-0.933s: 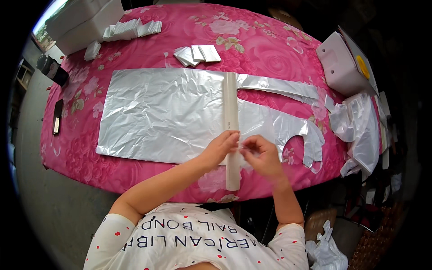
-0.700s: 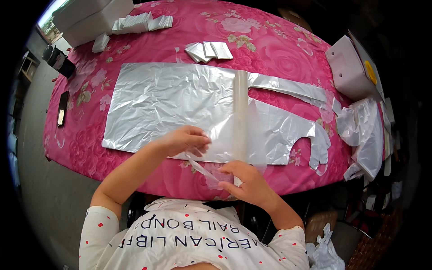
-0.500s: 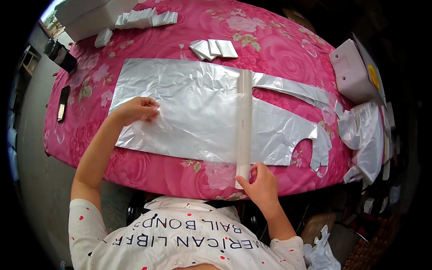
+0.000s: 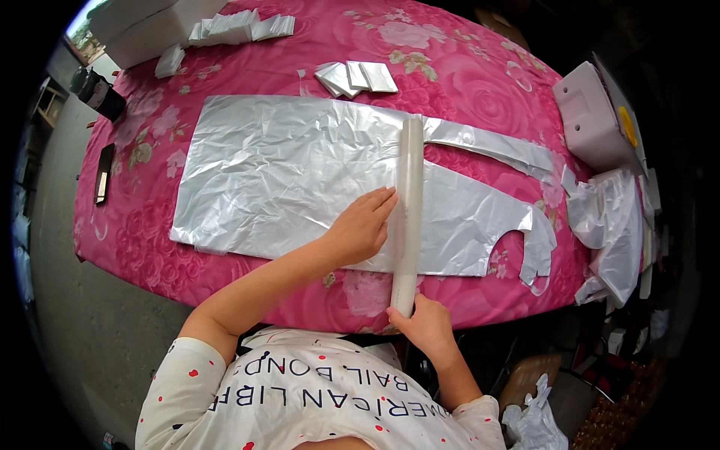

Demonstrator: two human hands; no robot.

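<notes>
I have the long pale translucent roll of film [image 4: 409, 217] lying across the large crinkled silvery plastic sheet [image 4: 285, 172], its near end jutting past the sheet toward the near edge of the table [image 4: 150, 247], which wears a pink floral cloth. My right hand [image 4: 426, 322] grasps that near end, thumb on one side and fingers on the other. My left hand [image 4: 361, 229] lies over the sheet with its fingers straight and released, their tips right at the roll; I cannot tell whether they touch it. My left forearm crosses the sheet's near side and blocks part of it.

Past the sheet, toward the far edge, I see a fan of flat silvery-white square packets [image 4: 358, 79]. By the left edge lie a slim black phone [image 4: 104, 174] and, farther up, a dark lidded bottle [image 4: 97, 94].

At the far left corner is a big white box [image 4: 142, 34], with a row of thin white packets [image 4: 229, 28] beside it; its inside is out of my sight. Along the right edge I have a white bin-like container [image 4: 589, 120], contents hidden from me, a yellow ring [image 4: 627, 126] at its outer side, and a crumpled whitish plastic bag [image 4: 604, 225] just nearer.
</notes>
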